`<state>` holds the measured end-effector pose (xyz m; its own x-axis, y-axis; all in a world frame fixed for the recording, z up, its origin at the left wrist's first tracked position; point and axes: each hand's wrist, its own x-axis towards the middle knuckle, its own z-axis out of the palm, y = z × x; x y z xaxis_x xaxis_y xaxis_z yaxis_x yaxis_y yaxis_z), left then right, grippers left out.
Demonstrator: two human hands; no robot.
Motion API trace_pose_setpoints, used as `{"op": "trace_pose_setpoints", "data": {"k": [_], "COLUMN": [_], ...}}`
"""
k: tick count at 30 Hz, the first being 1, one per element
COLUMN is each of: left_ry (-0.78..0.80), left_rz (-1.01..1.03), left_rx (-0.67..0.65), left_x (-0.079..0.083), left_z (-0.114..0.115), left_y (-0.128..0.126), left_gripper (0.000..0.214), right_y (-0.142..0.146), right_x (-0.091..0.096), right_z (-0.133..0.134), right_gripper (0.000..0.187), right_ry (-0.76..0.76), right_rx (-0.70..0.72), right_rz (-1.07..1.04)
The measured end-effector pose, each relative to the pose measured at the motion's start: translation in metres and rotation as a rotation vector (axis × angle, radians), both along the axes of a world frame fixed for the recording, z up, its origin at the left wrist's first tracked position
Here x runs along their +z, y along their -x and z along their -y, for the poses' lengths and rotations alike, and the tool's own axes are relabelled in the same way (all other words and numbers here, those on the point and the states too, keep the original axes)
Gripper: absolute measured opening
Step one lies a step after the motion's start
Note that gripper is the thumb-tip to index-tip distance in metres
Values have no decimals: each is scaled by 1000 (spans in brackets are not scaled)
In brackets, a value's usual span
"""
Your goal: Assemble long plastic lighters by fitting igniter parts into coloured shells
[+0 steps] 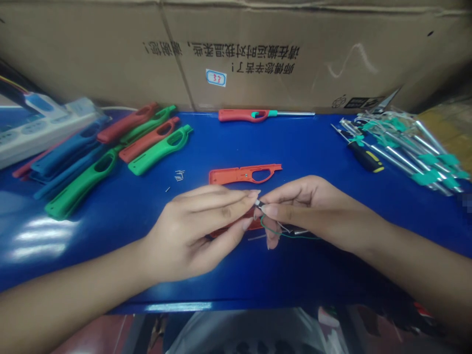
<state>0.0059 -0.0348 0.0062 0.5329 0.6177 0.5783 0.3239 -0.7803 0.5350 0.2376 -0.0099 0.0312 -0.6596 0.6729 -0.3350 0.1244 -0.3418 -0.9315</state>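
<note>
My right hand [295, 209] pinches a small black-and-white part [259, 203] between thumb and fingertips. A thin green wire [273, 230] trails from there to the right, beside a metal rod partly hidden under the hand. My left hand [206, 226] is closed around a red lighter shell half [258, 224], mostly covered by the fingers. Its fingertips touch the white end of the small part. Just beyond the hands lies an orange-red lighter shell half [228, 176], its inner side up, with a looped trigger opening at the right.
Several green shells [160, 150], red shells [129, 123] and blue shells [70, 150] lie left, near a white power strip [47, 128]. Small screws [179, 175] lie nearby. An assembled lighter [243, 115] rests before a cardboard box [110, 54]. Metal lighter rods [416, 147] and a screwdriver [365, 156] lie right.
</note>
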Motion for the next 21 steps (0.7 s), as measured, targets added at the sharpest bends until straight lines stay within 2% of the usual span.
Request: {"op": "trace_pose_setpoints", "data": {"k": [5,11,15,21], "left_ry": [15,73,113,131], "left_rz": [3,70,89,74], "left_rx": [-14,0,32,81], "left_x": [-2,2,4,4], "left_z": [-1,-4,-6,-5], "left_y": [0,1,0,2], "left_gripper": [45,22,15,7], "right_y": [-2,-4,-7,-8], "right_x": [-3,-10,-9,-5], "right_z": [-2,-4,-5,-8], "right_gripper": [29,23,22,21], "right_ry": [65,183,238,186], "right_rx": [21,98,100,173], "right_rz": [0,-88,-74,-66]}}
